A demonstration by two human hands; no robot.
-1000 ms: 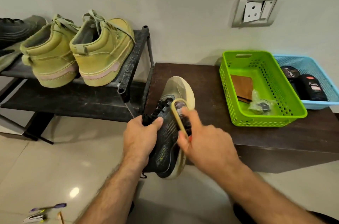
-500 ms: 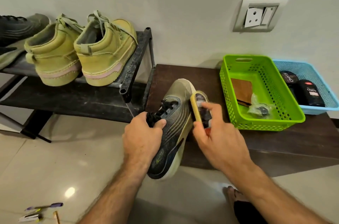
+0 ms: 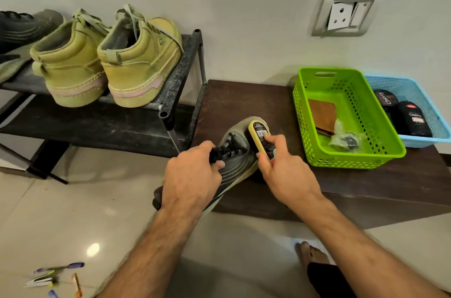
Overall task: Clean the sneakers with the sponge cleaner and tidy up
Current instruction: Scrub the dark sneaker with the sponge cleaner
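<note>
Beneath both hands, the dark brown wooden bench carries the grey-and-black mesh sneaker, which the left hand grips by its black laces, heel hanging off the near edge. The right hand pinches the yellow-edged oval sponge cleaner against the toe. For a good stroke I would keep the left grip firm and the sponge flat, working in short passes.

The grey knit-cloth sneaker looked matt, its ribbed side rough. The yellow foam-edged sponge cleaner carried a glossy black plastic top. The perforated lime-green plastic basket shone slightly; the dark wooden table was dull, and the pale floor tiles glossy.
</note>
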